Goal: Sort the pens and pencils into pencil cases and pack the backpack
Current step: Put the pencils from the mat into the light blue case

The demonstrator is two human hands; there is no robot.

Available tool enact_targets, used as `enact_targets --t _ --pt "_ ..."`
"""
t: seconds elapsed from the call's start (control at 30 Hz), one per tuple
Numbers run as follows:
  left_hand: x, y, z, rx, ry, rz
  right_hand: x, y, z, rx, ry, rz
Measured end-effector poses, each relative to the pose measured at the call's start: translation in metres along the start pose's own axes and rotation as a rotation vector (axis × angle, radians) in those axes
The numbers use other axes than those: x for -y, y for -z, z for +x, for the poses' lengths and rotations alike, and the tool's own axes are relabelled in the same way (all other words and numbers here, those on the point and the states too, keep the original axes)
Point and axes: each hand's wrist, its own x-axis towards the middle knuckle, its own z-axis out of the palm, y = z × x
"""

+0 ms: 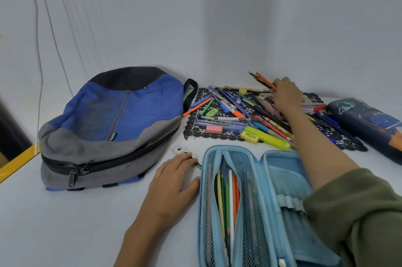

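Right grip (pixel 287 97) clenches pencils (pixel 263 81) above pile (pixel 239 112) | left grip (pixel 171 179) released, flat beside case (pixel 201 201)

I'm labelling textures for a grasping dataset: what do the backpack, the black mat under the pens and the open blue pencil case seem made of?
Backpack: matte woven fabric, probably synthetic; it sags and creases. Black mat: openwork lace with scalloped edge, plastic or crochet, cannot tell. Blue pencil case: fabric-covered, seemingly stiff shell holding its shape; mesh pocket: see-through netting.
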Motion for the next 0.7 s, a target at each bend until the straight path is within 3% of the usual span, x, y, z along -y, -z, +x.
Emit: enact_targets --t 0.2,0.47,0.7 --pt "0.000 0.000 0.001 -0.011 -0.015 0.012 0.005 0.005 0.004 0.040 -0.016 0.110" --pt "0.001 0.000 -0.001 -0.014 -0.015 0.012 0.002 -0.008 -0.007 0.262 -0.120 0.088" --pt "0.000 0.000 -0.001 -0.013 -0.010 0.000 0.008 -0.010 -0.010 0.239 -0.101 0.083"
